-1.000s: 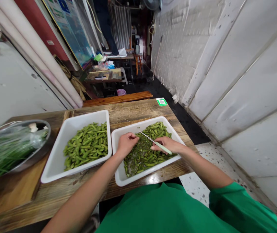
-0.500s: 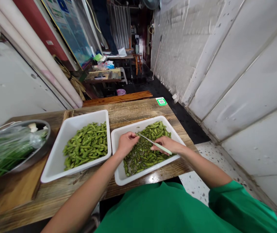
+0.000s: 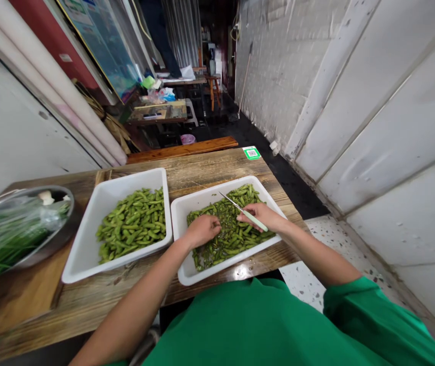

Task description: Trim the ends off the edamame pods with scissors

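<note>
A pair of scissors [image 3: 254, 220] with a pale green handle is in my right hand [image 3: 262, 214], over the right side of the right white tub. Its thin metal blades point up and left, away from me. My left hand [image 3: 204, 230] is low over the green soybean pods [image 3: 236, 239] in the same tub [image 3: 181, 277]. Its fingers are curled together, and whatever is between them is hidden. These pods look wet, with small trimmed bits among them. Beside it stands a second white tub [image 3: 83, 244] with a heap of green pods [image 3: 135, 223].
On the left, a metal bowl [image 3: 55, 244] with bagged green stalks [image 3: 7, 234] rests on a wooden board [image 3: 22, 300]. A green code card [image 3: 252, 153] lies at the wooden table's [image 3: 198, 165] far right corner. A bench [image 3: 182, 150] stands beyond, a white wall [image 3: 385, 117] right.
My left hand has come away from the scissor tips and dropped down to the pods. The scissors stay in my right hand, nearly in place. The view has shifted slightly.
</note>
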### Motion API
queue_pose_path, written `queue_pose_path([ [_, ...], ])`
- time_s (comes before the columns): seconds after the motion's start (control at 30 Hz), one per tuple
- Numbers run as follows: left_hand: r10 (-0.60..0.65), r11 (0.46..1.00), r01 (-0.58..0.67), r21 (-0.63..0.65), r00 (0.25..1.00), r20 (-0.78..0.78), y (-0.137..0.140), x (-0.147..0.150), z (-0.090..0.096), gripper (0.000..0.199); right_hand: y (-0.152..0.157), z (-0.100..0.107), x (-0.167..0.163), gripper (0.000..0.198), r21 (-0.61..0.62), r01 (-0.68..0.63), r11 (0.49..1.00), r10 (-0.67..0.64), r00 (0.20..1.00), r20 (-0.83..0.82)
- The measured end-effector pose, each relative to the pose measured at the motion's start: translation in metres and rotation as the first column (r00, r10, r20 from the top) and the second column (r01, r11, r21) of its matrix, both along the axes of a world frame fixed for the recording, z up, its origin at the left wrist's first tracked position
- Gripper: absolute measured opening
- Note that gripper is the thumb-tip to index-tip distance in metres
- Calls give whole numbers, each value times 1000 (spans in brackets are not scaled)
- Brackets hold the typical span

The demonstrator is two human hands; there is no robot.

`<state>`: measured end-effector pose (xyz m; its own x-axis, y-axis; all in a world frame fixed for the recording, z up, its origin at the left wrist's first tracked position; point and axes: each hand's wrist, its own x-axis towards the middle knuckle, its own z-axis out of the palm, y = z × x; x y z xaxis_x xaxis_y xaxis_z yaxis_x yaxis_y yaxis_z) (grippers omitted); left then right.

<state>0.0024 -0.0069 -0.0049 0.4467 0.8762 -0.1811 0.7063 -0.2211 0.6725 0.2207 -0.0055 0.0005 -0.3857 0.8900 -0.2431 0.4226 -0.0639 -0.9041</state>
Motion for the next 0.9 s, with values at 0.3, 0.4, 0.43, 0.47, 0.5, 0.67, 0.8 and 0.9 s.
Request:
queue_pose_path([
  [0.3,61,987,-55,-151,997,38,2,-4,0,46,0,4,1,42,76,-37,996,31,997,70],
  [0.4,-14,968,42,-246,993,113,-2,-4,2,43,-1,5,1,41,77,-51,996,45,996,77],
  [0.43,-56,966,87,-246,990,130,-4,-2,4,39,-1,5,1,41,75,-55,996,50,996,75],
  [0.47,-107,963,139,-231,983,148,-6,0,7,36,-1,4,1,40,71,-59,996,54,996,73],
  [0.5,-163,960,195,-202,972,167,-10,4,9,33,0,4,1,40,66,-59,996,55,996,70],
  [0.67,-401,916,401,1,914,57,-25,30,7,32,2,0,2,37,72,-15,997,14,1000,18],
  [0.8,-308,950,311,22,947,-96,-23,38,-6,36,3,-1,2,36,87,3,996,-5,1000,23],
  [0.9,-211,971,227,76,961,-178,-14,29,-10,31,2,-1,1,36,42,9,999,-10,1000,25],
])
